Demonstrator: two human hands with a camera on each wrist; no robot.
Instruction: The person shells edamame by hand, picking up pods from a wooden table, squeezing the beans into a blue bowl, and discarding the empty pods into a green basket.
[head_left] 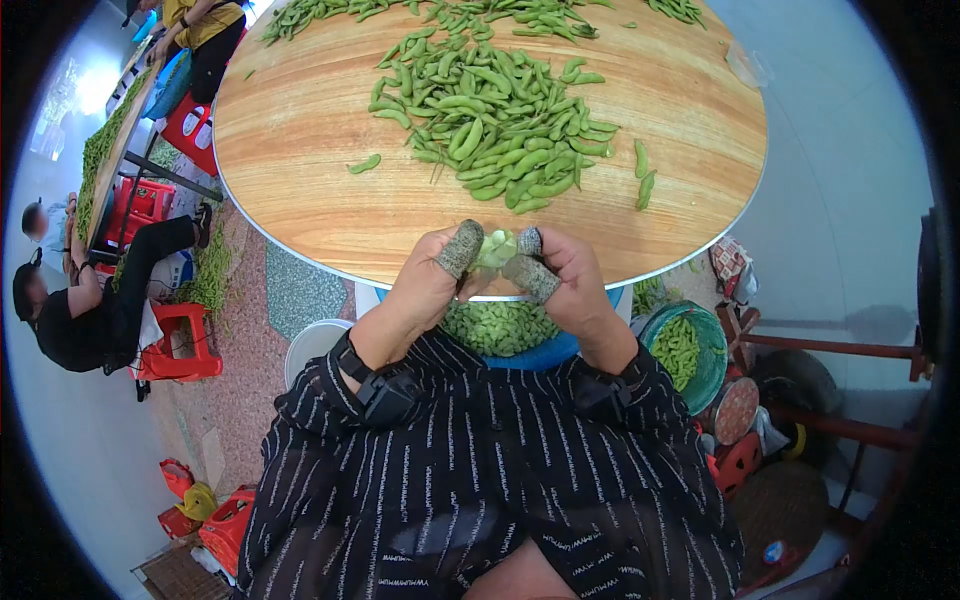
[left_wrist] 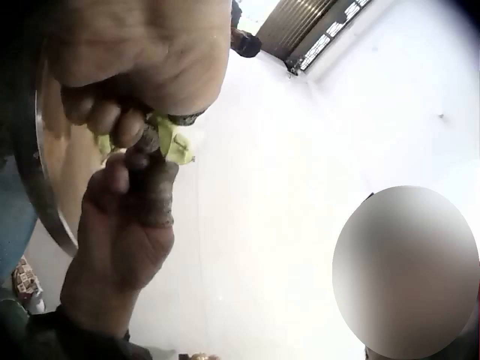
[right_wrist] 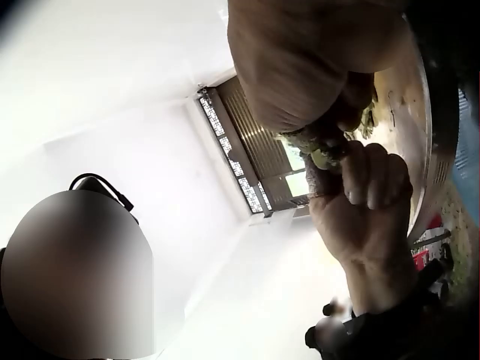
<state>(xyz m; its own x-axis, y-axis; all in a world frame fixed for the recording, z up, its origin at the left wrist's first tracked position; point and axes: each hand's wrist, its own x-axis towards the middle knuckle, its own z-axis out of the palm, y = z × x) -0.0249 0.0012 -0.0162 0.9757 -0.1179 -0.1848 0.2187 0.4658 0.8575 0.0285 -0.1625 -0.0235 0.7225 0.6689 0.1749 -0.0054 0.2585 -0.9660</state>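
Over the near edge of the round wooden table, both hands meet at a split green soybean pod with pale beans showing. My left hand pinches it from the left, and my right hand grips it from the right. Speckled grey cloth covers wrap the thumbs and a right finger. In the left wrist view, pale green pod pieces stick out between the fingertips. Directly below, a blue basin holds shelled green beans. Beyond the hands lies a heap of soybean pods.
On the right stands a green basket of green beans or pods, near a red-brown rack. A white bucket is at the left. Farther left, a person in black sits by red stools at another table.
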